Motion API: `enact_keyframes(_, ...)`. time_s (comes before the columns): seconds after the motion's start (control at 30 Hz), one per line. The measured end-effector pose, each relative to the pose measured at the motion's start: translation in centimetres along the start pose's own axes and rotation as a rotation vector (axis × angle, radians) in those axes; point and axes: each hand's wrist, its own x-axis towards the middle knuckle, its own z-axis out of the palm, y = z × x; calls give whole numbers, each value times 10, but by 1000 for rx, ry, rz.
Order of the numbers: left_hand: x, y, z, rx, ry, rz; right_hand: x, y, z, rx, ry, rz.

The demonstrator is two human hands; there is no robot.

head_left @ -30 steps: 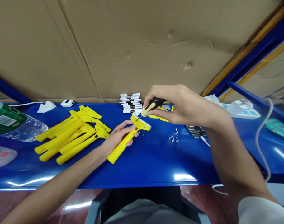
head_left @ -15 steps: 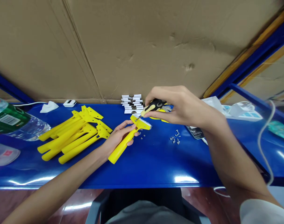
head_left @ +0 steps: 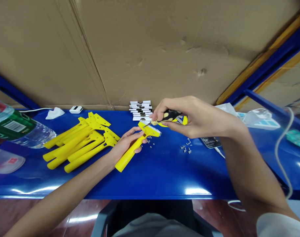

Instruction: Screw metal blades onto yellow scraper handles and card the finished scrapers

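— What is crowding the table (head_left: 164, 181), going from the left?

— A green-labelled bottle (head_left: 14, 126) is taking up the left edge, with a clear plastic container (head_left: 3, 161) sitting on its near side. A crumpled white tissue (head_left: 55, 113) and a small white adapter (head_left: 75, 110) are lying near the cardboard wall (head_left: 145, 49), and a pile of yellow handles (head_left: 76, 143) is spreading in front of them. White packets (head_left: 140, 110) are lying stacked mid-table, small nuts (head_left: 150, 146) are scattering beneath, and loose screws (head_left: 185, 150) are lying farther right, near a phone (head_left: 211, 142) and a power strip (head_left: 267, 122).

— Is anything standing in the way?

— The right grip (head_left: 189, 115) is partly hiding some yellow parts (head_left: 185, 120) and the phone.

— And where is the yellow scraper (head_left: 127, 157) lying?

— Over the middle of the table: the left grip (head_left: 126, 141) is curling its fingers around the neck, and the handle is sloping toward the near left.

— And the right grip?

— It is pinching the screwdriver (head_left: 171, 115), whose tip is meeting the scraper's head.
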Motion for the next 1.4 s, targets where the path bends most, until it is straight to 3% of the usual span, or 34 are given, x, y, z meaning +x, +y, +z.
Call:
enact_keyframes(0.13,-1,0,2,-1,5,-13,-1,4,-2,34,-4,18)
enact_keyframes(0.3,-3,2,3,14,-13,16,0,8,-2,43,89,81)
enact_keyframes(0.53,-4,2,3,8,-27,25,2,8,4,-139,203,56)
enact_keyframes(0.73,-1,0,2,-14,7,25,2,4,2,-86,114,40)
enact_keyframes(0.93,-2,1,3,-18,25,52,5,10,7,-125,172,10)
enact_keyframes(1.1,-1,1,2,-18,18,31,5,9,8,-98,120,1)
enact_keyframes(1.4,-2,8,3,-27,67,26,6,15,14,-108,151,-17)
